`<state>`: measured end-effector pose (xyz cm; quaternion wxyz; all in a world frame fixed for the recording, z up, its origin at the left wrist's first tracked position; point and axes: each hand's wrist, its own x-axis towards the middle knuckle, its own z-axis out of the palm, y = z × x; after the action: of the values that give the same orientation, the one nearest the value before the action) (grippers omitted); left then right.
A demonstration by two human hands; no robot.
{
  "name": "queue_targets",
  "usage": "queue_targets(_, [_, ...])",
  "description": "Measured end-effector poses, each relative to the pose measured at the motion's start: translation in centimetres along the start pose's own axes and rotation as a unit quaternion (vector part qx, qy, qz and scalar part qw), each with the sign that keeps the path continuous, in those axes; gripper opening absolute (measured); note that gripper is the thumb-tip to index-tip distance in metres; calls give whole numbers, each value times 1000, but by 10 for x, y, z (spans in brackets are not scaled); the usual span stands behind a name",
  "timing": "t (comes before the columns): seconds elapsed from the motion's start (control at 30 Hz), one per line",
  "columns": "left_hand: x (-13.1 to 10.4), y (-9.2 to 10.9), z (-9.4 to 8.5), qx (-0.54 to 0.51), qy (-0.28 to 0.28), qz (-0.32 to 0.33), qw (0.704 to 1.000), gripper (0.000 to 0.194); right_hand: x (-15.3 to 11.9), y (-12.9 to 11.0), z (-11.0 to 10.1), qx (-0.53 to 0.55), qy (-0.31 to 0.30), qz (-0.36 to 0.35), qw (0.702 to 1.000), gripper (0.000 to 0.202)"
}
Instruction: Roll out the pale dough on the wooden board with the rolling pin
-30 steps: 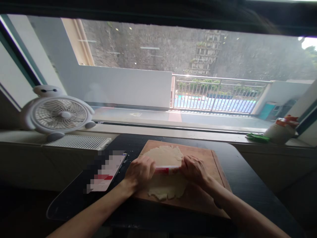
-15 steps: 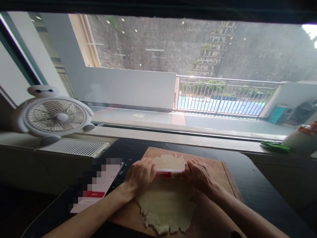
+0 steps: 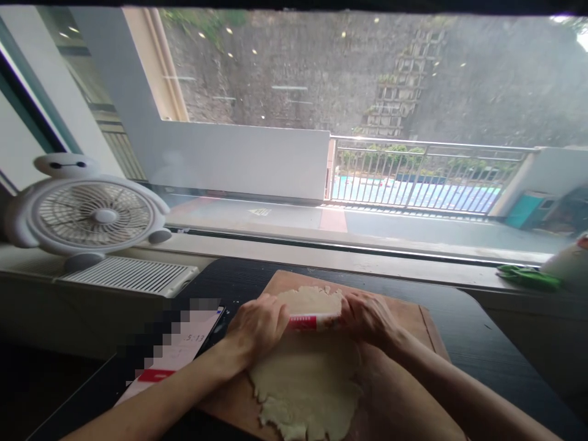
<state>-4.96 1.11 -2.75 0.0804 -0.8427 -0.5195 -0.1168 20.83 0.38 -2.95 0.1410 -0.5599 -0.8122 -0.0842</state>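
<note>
A sheet of pale dough (image 3: 307,373) with ragged, cracked edges lies flat on a brown wooden board (image 3: 404,315). Across its far part rests a light rolling pin (image 3: 325,321) with a red printed label, only its middle showing. My left hand (image 3: 261,318) is closed over the pin's left end, and my right hand (image 3: 367,313) is wrapped round the right end. Both hands hide the pin's ends. Beyond the pin, a strip of dough with a broken edge shows between my hands.
The board sits on a black table (image 3: 478,331). Left of it lies a phone (image 3: 188,343), partly blurred out. A white fan (image 3: 101,214) stands at the left by the window. A green cloth-like thing (image 3: 528,277) lies on the sill at right.
The view has shifted slightly, so the fan sits further left and the railing further right. Both hands stay on the rolling pin, in nearly the same place over the dough.
</note>
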Motion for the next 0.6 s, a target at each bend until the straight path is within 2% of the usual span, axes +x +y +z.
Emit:
queue_targets(0.1, [31,-8,1,18,-12,-84,996,42,24,5,6,-21,-3,29,999,38])
queue_targets(0.2, [63,-17,3,-2,-71,-159,985,47,39,8,14,-25,0,42,999,36])
queue_targets(0.3, [78,-21,4,-18,-123,-156,980,45,38,7,17,-23,11,54,998,35])
queue_targets(0.47, [70,-18,0,-19,-163,-156,974,37,23,1,11,-13,20,62,998,32])
queue_targets(0.6, [33,-5,-5,-20,-170,-153,973,38,-2,-6,3,5,14,51,999,29])
